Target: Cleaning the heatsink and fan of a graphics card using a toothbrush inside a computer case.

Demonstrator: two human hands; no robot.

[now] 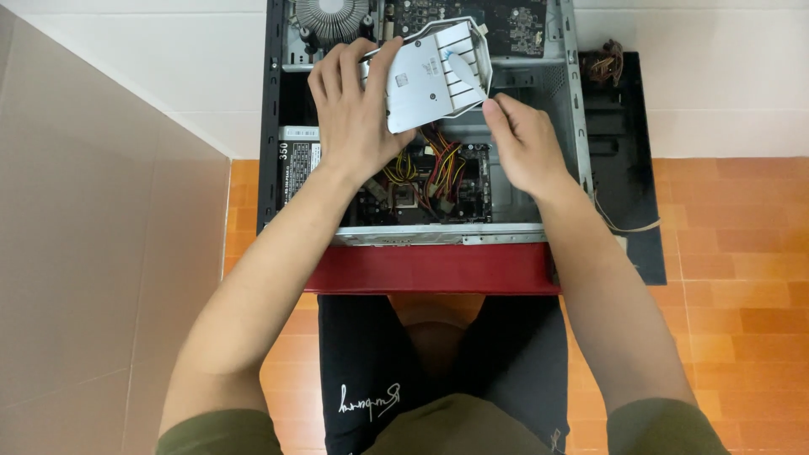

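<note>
An open computer case [566,126] lies on its side with a red front panel [430,270] facing me. Above its inside, my left hand [354,114] grips a silver metal drive bracket [425,80] by its left edge and holds it tilted. My right hand [518,143] pinches a small white cloth or wipe [465,69] against the bracket's right side. Below the bracket lie yellow, red and black cables [438,168] over the motherboard.
A power supply with a label [297,160] sits at the case's left. A round CPU fan [331,13] is at the top. The black side panel [622,152] lies right of the case on orange floor tiles [733,253]. A white wall is behind.
</note>
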